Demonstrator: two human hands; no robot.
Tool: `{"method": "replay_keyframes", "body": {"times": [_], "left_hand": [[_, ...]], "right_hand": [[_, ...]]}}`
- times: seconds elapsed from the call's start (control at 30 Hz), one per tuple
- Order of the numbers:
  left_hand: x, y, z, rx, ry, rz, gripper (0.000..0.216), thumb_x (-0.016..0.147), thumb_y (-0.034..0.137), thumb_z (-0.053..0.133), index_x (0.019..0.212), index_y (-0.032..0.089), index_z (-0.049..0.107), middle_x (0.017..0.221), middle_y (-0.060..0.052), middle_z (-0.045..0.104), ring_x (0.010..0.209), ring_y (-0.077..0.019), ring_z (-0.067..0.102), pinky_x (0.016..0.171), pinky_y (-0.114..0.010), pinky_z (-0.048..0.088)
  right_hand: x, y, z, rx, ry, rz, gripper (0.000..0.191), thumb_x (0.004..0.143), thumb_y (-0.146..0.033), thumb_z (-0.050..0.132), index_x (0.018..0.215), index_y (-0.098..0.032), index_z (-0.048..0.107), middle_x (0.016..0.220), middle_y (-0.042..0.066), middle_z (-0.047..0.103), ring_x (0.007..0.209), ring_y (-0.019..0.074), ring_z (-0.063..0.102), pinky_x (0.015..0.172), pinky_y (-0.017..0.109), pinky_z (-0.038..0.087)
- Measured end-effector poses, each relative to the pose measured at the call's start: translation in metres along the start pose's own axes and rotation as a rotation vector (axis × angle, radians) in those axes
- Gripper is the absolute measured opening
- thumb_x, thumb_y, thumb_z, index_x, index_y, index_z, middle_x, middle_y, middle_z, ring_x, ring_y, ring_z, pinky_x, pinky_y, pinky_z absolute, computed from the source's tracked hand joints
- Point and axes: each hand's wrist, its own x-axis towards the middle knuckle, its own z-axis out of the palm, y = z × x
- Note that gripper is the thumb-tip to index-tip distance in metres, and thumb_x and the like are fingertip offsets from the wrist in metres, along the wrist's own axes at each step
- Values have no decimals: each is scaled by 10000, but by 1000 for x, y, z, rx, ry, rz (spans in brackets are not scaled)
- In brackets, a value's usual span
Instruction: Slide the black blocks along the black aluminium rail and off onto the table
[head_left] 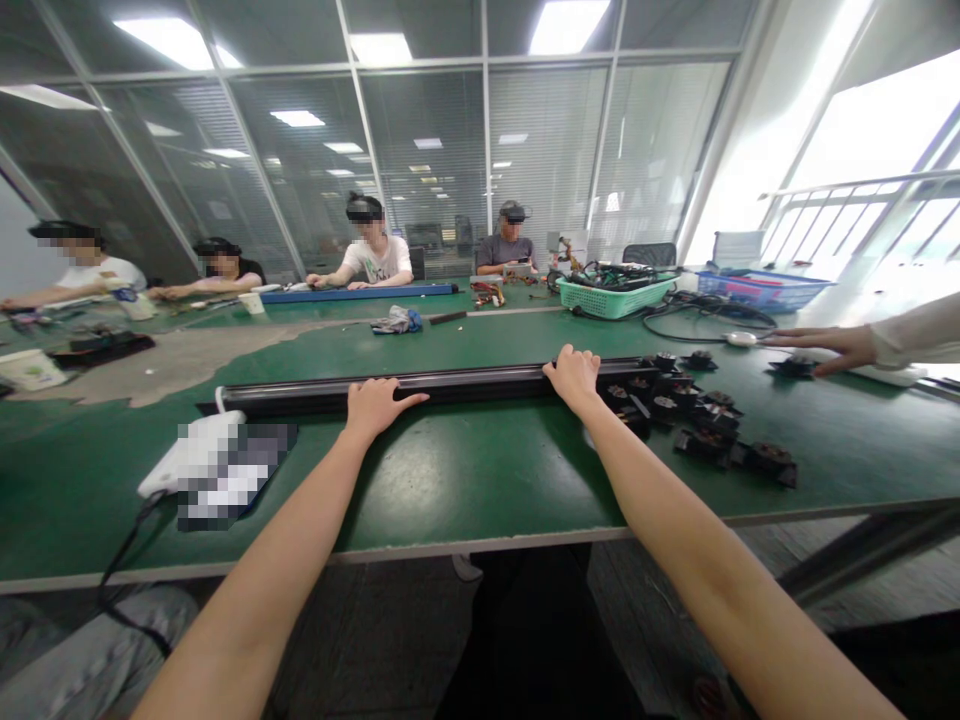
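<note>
A long black bar (pixel 472 384) with a shiny ridge along its top lies crosswise on the green table. My left hand (pixel 373 408) grips it left of its middle, fingers curled over the top and the thumb stretched along the near side. Toward the bar's right end, my right hand (pixel 576 378) is closed over it, with the fingertips on the far side partly hidden. Several small black parts with round metal-coloured centres (pixel 705 445) sit in a cluster just right of my right hand.
A white box with a cable (pixel 191 455) and a blurred flat item (pixel 236 480) lie at left. Farther back are a green basket (pixel 619 298), a blue basket (pixel 765 290) and a crumpled cloth (pixel 397 320). Another person's hand (pixel 844 350) reaches in from the right; several people sit opposite.
</note>
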Motion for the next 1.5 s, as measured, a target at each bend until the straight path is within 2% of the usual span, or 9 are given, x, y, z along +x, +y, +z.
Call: {"method": "replay_keyframes", "body": {"times": [0.93, 1.17, 1.5], "left_hand": [[0, 0, 1, 2, 10, 5, 872, 806, 906, 280, 1078, 197, 708, 1112, -162, 736, 1078, -349, 629, 879, -419, 382], [1, -1, 2, -5, 19, 11, 869, 811, 901, 287, 1072, 189, 713, 1090, -160, 740, 1068, -345, 633, 879, -416, 381], [2, -2, 4, 0, 18, 14, 889, 801, 913, 279, 1079, 187, 711, 1095, -162, 739, 1063, -343, 635, 880, -419, 381]], "right_hand": [[-2, -1, -6, -10, -15, 53, 378, 935, -348, 501, 1162, -60, 592, 1125, 249, 690, 1141, 373, 579, 949, 430, 331], [-6, -6, -8, 7, -1, 61, 345, 934, -271, 465, 1153, -40, 597, 1171, 282, 658, 1169, 379, 553, 963, 440, 326], [-6, -8, 1, 38, 39, 124, 357, 933, -228, 419, 1177, -23, 578, 1189, 304, 622, 1162, 381, 534, 960, 447, 321]]}}
